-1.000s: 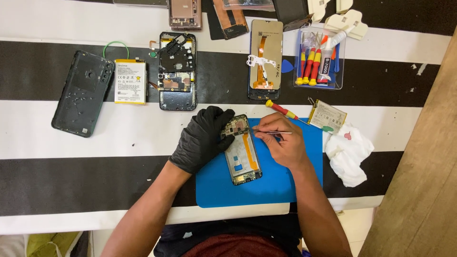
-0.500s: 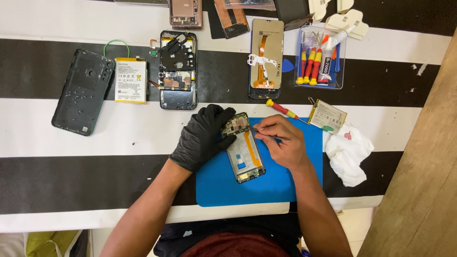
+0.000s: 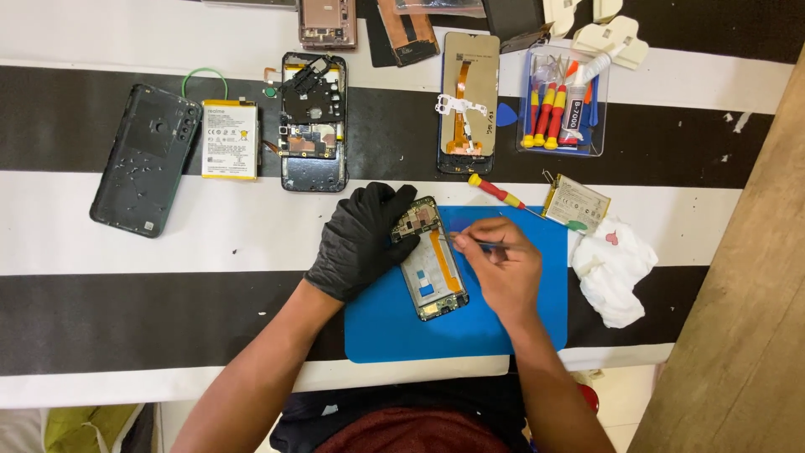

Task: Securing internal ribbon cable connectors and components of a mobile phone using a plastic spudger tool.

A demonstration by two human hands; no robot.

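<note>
At the bottom centre of the frame our forearms reach up onto the blue mat point(image 3: 377, 331), and in its middle lies the opened phone frame point(image 3: 432, 260), tilted, back cover and battery already out so the bare midframe, an orange flex strip and the small board at its top end show. Our gloved left hand point(image 3: 360, 243) rests on the frame's upper left edge, fingers curled down over it to pin it flat. Our bare right hand point(image 3: 499, 268) is just to the right, fingers pinched closed round thin metal tweezers point(image 3: 482, 244) whose tip points left toward the frame's upper part; we cannot tell whether the tip holds anything. We judge the teardown of this phone well advanced, with fine work on the board area in hand and reassembly not begun. Right of the mat sit a crumpled white cloth point(image 3: 616, 268), a small battery point(image 3: 576, 204) and a red-and-yellow screwdriver point(image 3: 496, 191). Farther up, along the dark stripe, lie a dark back cover point(image 3: 142, 159) at upper left, a white battery point(image 3: 229, 139), another stripped phone body point(image 3: 314, 122), a screen panel point(image 3: 468, 101) face down, and a clear tray of screwdrivers point(image 3: 563, 105) at upper right.
</note>
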